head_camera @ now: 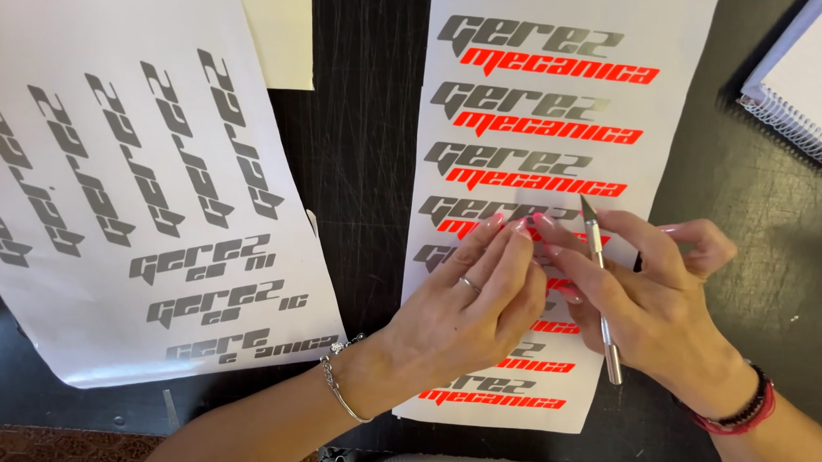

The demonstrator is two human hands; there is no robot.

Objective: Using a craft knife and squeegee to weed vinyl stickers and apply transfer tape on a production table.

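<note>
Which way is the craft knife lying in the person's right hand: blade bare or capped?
Bare. The craft knife in the right hand shows its pointed blade tip uncovered above the sticker sheet.
</note>
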